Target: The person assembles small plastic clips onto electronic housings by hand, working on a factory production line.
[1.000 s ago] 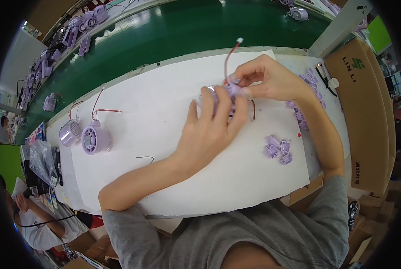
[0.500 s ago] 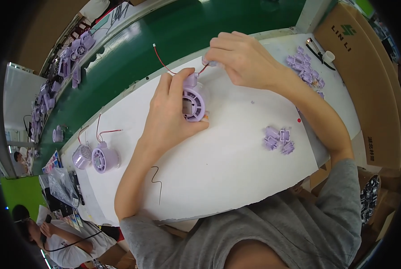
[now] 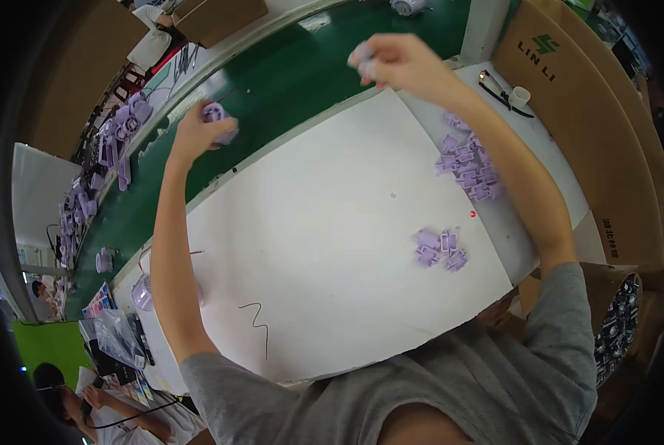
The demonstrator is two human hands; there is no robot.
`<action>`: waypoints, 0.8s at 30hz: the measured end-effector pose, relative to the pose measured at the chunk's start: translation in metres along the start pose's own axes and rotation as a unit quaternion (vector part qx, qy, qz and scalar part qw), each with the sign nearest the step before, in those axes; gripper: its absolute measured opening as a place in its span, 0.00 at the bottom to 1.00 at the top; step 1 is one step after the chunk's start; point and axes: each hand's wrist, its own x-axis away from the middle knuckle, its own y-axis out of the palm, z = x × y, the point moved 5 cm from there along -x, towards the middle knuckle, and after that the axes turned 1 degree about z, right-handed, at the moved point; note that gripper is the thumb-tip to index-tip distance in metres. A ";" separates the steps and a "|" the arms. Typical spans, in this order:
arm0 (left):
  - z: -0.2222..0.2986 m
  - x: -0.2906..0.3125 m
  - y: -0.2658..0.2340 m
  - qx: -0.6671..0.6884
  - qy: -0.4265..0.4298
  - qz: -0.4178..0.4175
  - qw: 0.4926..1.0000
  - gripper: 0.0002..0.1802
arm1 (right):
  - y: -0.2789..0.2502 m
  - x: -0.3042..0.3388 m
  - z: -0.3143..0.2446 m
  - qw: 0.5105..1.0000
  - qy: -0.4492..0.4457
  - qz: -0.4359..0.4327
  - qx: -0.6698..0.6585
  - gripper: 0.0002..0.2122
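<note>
Over the green belt at the far left, my left hand [image 3: 192, 137] grips a round lavender fan housing [image 3: 229, 133] with a thin wire trailing from its top. Farther right, my right hand [image 3: 410, 65] is raised above the belt's near edge, slightly blurred. Its fingers pinch a small pale lavender plastic piece [image 3: 363, 63], whose exact shape I cannot make out. On the white sheet [image 3: 324, 215] below lie several small lavender plastic clips [image 3: 448, 241]. My left forearm partly hides another lavender housing [image 3: 142, 294] with wires.
A larger pile of lavender clips [image 3: 469, 174] lies beside my right forearm. A tall cardboard box [image 3: 569, 141] bounds the right side. Lavender parts [image 3: 120, 133] line the belt's far side, and a housing [image 3: 104, 259] sits on the belt. Someone in white [image 3: 132, 408] is at the lower left.
My left hand has carried the fan housing left and away from the sheet, over the belt. The right hand has moved up and away with the small piece, apart from the housing's wires.
</note>
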 end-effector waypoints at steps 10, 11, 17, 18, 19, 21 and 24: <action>-0.037 -0.005 -0.046 -0.362 -0.036 0.058 0.930 0.60 | 0.031 0.018 -0.014 0.960 0.003 -0.197 0.198 0.10; -0.018 0.012 -0.047 -0.332 0.028 0.085 0.939 0.59 | 0.026 0.020 -0.010 0.958 0.007 -0.200 0.206 0.10; -0.016 0.188 -0.066 -0.409 -0.065 -0.152 0.897 0.58 | 0.003 0.014 -0.026 0.962 -0.068 -0.110 0.239 0.10; -0.038 0.208 -0.073 -0.388 -0.082 -0.183 0.899 0.58 | 0.002 0.012 -0.029 0.963 -0.060 -0.111 0.236 0.10; -0.052 0.220 -0.073 -0.314 -0.100 -0.199 0.923 0.56 | 0.000 0.012 -0.032 0.964 -0.061 -0.114 0.233 0.10; -0.057 0.231 -0.065 -0.140 -0.025 -0.180 0.973 0.47 | -0.005 0.012 -0.031 0.955 -0.018 -0.135 0.262 0.09; -0.052 0.233 -0.060 -0.162 -0.029 -0.076 0.983 0.41 | -0.009 0.019 -0.031 0.949 -0.015 -0.149 0.277 0.09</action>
